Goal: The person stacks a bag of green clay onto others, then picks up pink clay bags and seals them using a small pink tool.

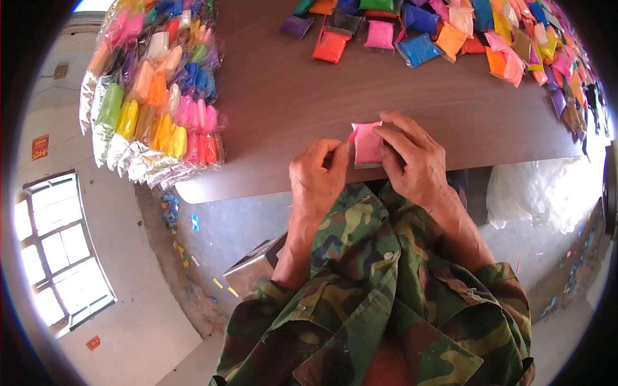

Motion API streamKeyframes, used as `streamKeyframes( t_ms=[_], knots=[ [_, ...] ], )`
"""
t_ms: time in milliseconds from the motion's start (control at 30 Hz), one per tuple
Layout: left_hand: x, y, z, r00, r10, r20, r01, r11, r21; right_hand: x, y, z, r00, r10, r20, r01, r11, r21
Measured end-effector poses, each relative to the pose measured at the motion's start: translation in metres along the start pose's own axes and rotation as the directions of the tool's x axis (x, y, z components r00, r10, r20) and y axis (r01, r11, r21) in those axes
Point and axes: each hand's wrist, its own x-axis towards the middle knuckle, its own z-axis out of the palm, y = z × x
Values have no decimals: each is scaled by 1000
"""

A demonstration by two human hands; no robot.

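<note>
Brightness: bright daylight, colours vivid.
Source: the window (61, 257) at left is blown out white; a pale overexposed patch shows at the right edge.
Glare: sheen on the plastic packs (151, 90) far left and on the brown tabletop (290, 96).
Shadows: soft, short, under the hands (367, 167).
Distortion: strong fisheye; straight lines bow, black vignette rings the corners.
Focus: centre sharp, edges soft and smeared.

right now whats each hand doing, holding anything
Left hand: closed, pinching the left edge of the pink packet.
Right hand: closed, fingers gripping the same pink packet from the right side.
</note>
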Motion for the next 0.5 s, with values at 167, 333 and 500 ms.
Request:
streamKeyframes(
  t_ms=[167, 333, 500],
  knots=[
    [-13, -4, 13, 999, 3, 36, -3, 1000, -11, 9, 9, 2, 998, -15, 57, 11, 998, 65],
    [-5, -21, 7, 998, 58, -9, -57, 993, 107, 8, 10, 4, 992, 3, 123, -5, 1000, 13],
    [1, -21, -4, 999, 15, -41, -7, 982, 187, 6, 6, 6, 994, 39, 105, -36, 999, -25]
  ],
)
